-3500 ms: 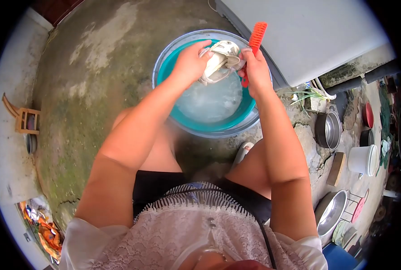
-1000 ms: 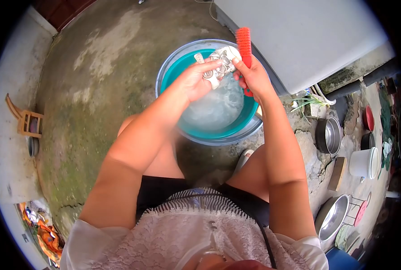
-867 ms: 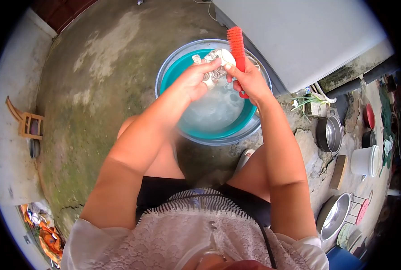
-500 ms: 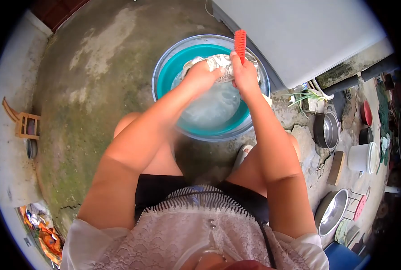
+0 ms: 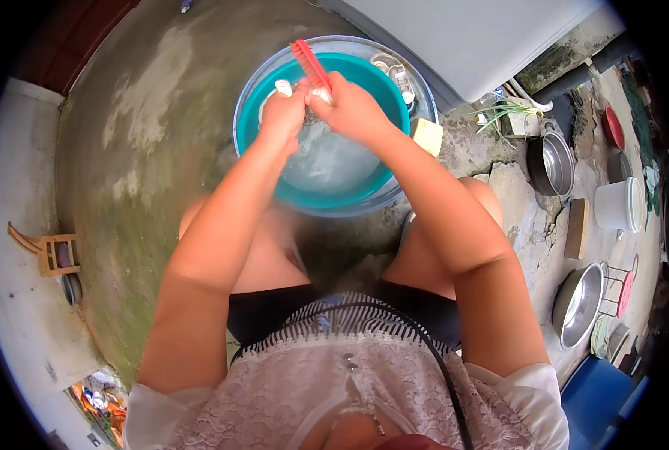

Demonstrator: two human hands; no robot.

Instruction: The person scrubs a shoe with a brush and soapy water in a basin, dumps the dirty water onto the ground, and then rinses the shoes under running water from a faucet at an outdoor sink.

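My right hand is closed around a red scrub brush, its bristled end pointing up and to the left. My left hand grips a whitish item, largely covered by my fingers, so I cannot tell its kind. Both hands meet over a teal basin of cloudy water. This basin sits inside a wider metal-looking basin. Between the two rims, at the upper right, lies a pale item with dark lines, possibly a shoe. A pale yellow block rests at the outer basin's right edge.
A large grey-white panel stands close beyond the basins. Along the right are green onions, a metal pot, a white bucket, a wooden block and a metal bowl. A small wooden chair is at the left wall.
Both hands, with the brush, have shifted left over the teal basin. The brush has tilted leftward. The pale item and yellow block at the right now show more fully.
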